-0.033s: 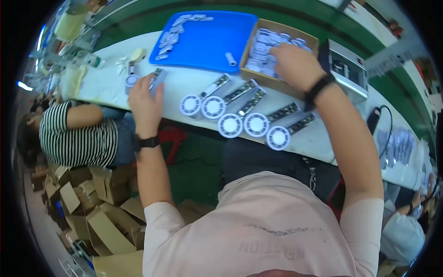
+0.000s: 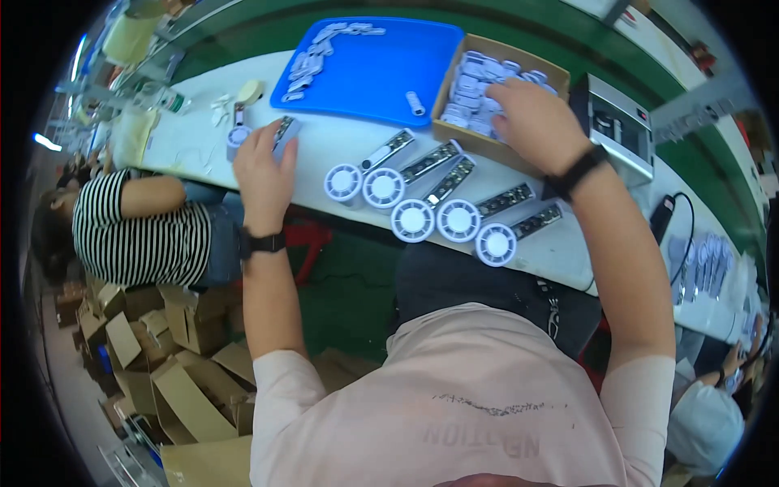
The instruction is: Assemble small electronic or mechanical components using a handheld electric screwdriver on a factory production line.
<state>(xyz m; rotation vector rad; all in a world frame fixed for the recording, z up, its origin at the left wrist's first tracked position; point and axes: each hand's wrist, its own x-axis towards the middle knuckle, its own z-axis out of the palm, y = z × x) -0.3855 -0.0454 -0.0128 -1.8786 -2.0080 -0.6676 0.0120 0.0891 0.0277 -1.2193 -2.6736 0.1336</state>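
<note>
My left hand (image 2: 266,174) is closed around a white handheld fan body (image 2: 286,134) near the table's left part, its circuit board exposed. Over a cardboard box (image 2: 560,79) of small white plastic parts (image 2: 472,84) reaches my right hand (image 2: 540,122). Its thumb and forefinger are apart among the parts, and the other fingers are mostly hidden. Between my hands, several white fans (image 2: 383,188) lie in a slanting row, round grilled heads toward me, opened handles showing circuit boards. Another white fan (image 2: 238,138) rests just beyond my left hand.
A blue tray (image 2: 373,73) holds white pieces (image 2: 308,65) along its left side and a single piece (image 2: 415,103) at its near right corner. A grey machine (image 2: 610,126) stands right of the box. A person in stripes (image 2: 142,231) sits at left, beside cardboard boxes (image 2: 191,398).
The whole view has shifted slightly, so the table things sit a little farther right. My right thumb shows more clearly over the box. My left hand keeps its hold on the fan body.
</note>
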